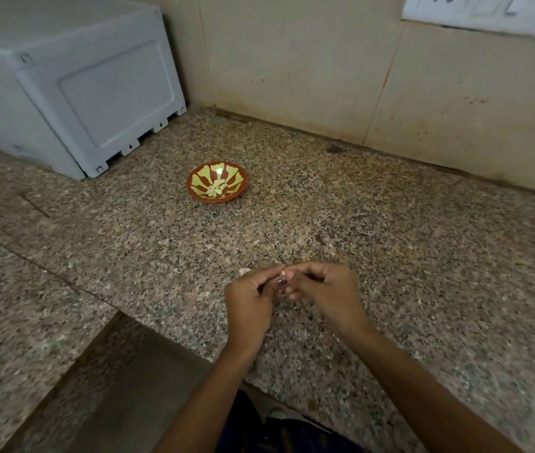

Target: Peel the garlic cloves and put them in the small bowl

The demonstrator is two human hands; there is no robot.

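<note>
The person's two hands meet above the speckled granite counter point(390, 256), near its front edge. The left hand point(253, 302) and the right hand point(325, 292) have their fingers curled inward, and their fingertips come together on a small pale garlic clove point(282, 274) pinched between them; both hands are clamped on it, though the clove is mostly hidden by the fingers and whether any skin remains on it cannot be told. Just left of the left hand's fingertips, a small pale piece point(244, 272) lies on the counter, too blurred to say whether it is a clove or a scrap of peel. Well apart from the hands, toward the back of the counter, stands the small bowl point(217, 181), red-brown with yellow-green petal shapes painted inside. A little heap of peeled cloves point(216, 188) rests in its bottom. At the counter's back left corner sits a grey-white plastic box point(70, 83), angled to the wall. The beige wall point(292, 60) runs along the counter's back edge, and a white switch plate point(485, 11) is mounted on it above the back right part. At the front left, the counter edge drops away to a lower recess.
</note>
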